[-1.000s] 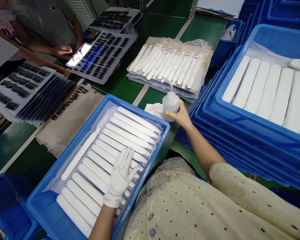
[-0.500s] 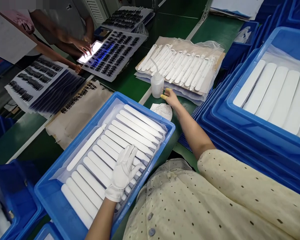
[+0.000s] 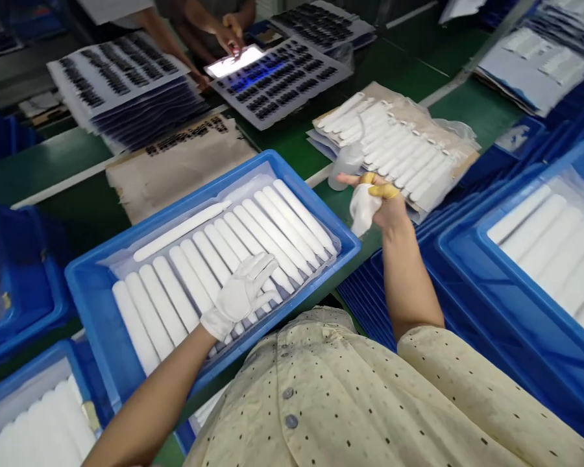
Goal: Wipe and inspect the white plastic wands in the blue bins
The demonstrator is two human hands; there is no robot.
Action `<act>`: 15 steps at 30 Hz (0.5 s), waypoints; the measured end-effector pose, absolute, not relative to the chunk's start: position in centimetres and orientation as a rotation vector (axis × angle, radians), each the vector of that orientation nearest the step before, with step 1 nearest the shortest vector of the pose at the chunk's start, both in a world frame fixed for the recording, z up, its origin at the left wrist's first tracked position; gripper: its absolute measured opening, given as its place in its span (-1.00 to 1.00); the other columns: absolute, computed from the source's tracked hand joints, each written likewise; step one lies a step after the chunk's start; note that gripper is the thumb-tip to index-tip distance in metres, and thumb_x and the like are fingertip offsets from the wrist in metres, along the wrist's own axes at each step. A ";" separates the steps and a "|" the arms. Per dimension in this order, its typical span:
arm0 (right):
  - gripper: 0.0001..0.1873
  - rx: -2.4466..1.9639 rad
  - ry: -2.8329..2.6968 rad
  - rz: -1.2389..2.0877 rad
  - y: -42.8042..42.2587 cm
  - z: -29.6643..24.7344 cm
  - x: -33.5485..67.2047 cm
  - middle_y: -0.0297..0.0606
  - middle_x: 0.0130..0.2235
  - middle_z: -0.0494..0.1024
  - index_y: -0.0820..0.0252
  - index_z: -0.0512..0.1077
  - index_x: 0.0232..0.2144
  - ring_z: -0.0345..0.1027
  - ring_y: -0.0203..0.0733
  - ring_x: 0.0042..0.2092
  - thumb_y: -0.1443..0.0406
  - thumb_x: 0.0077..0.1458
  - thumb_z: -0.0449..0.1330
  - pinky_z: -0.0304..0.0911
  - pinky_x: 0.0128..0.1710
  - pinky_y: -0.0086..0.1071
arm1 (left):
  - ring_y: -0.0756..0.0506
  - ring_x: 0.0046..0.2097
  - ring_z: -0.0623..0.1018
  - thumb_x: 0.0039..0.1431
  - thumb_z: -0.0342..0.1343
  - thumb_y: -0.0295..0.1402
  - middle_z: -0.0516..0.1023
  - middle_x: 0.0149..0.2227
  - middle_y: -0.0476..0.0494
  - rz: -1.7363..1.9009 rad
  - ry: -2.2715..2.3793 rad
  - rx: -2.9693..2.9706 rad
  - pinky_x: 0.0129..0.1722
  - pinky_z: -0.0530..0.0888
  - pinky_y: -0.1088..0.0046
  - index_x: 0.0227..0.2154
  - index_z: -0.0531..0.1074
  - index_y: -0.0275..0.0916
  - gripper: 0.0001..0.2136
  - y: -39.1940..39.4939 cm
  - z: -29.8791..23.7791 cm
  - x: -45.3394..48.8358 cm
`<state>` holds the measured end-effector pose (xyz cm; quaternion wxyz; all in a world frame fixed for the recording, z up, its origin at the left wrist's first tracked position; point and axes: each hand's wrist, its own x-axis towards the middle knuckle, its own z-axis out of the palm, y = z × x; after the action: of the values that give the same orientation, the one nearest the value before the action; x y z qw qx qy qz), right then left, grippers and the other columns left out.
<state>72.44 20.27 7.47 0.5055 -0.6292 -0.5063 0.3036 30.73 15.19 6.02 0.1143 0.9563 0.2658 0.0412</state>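
My left hand [image 3: 243,285], in a white glove, lies with fingers stretched over a row of long white plastic pieces [image 3: 168,305] in a blue tray [image 3: 92,305]. Along the tray's far side, one similar white piece [image 3: 180,232] lies crosswise to the row. My right hand [image 3: 389,201], bare apart from yellow finger covers, is closed on a crumpled white cloth [image 3: 363,211] beyond the tray's right corner. Its index finger points out in front of a translucent squeeze bottle [image 3: 348,161]; whether they touch, I cannot tell.
Sheets of narrow white parts [image 3: 409,155] lie behind the bottle. Blue trays [image 3: 467,259] are stacked at right, and more [image 3: 24,383] stand at left. Across the green table [image 3: 282,123], another person's hands [image 3: 231,35] work at a lit panel beside sheets of black parts [image 3: 292,78].
My right hand has taken up the white cloth that lay on the table beside the bottle. My left hand stays over the white pieces. The camera view has turned.
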 end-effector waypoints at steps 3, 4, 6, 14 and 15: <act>-0.60 -1.338 -1.166 1.027 22.4 11.4 68.4 -0.19 -0.25 0.62 0.06 0.42 -0.30 0.56 0.05 -0.20 -0.12 0.13 0.25 0.49 -0.16 0.05 | -0.33 0.48 0.25 0.45 -0.09 0.12 0.24 0.46 -0.38 0.136 0.747 2.750 0.51 0.15 -0.01 0.45 0.19 -0.37 -0.25 15.1 6.0 30.8; -0.58 -1.303 -1.168 1.079 23.4 12.2 66.7 -0.22 -0.28 0.59 0.05 0.43 -0.27 0.55 0.02 -0.23 -0.11 0.07 0.34 0.49 -0.17 0.04 | -0.33 0.49 0.23 0.45 -0.10 0.11 0.23 0.47 -0.38 0.142 0.749 2.741 0.52 0.13 0.01 0.45 0.20 -0.37 -0.26 15.2 6.0 30.8; -0.53 -1.249 -1.229 1.154 25.5 12.6 62.9 -0.24 -0.28 0.58 0.05 0.47 -0.23 0.55 0.00 -0.24 -0.10 -0.01 0.43 0.50 -0.15 0.04 | -0.33 0.49 0.22 0.45 -0.08 0.10 0.22 0.47 -0.38 0.155 0.768 2.724 0.53 0.08 0.02 0.44 0.21 -0.39 -0.26 15.4 5.9 30.7; -0.73 -1.025 -2.022 1.169 29.7 6.0 48.8 -0.20 -0.15 0.66 0.11 0.57 -0.30 0.56 0.01 -0.07 0.06 0.09 0.39 0.44 0.11 -0.01 | -0.37 0.50 0.19 0.38 0.13 0.04 0.19 0.48 -0.38 0.135 0.832 2.604 0.51 0.10 -0.03 0.45 0.21 -0.32 -0.26 15.3 5.7 30.7; -0.82 -1.042 -2.146 1.127 29.7 5.3 47.8 -0.19 -0.18 0.66 0.12 0.57 -0.32 0.57 0.01 -0.10 0.14 0.11 0.37 0.45 0.08 -0.03 | -0.38 0.50 0.19 0.37 0.14 0.04 0.19 0.48 -0.39 0.129 0.825 2.600 0.51 0.10 -0.03 0.45 0.21 -0.34 -0.25 15.3 5.7 30.7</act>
<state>47.84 29.66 5.31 0.2490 -0.3824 -0.7878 0.4137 30.67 15.31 5.68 0.2038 0.9321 0.2959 0.0463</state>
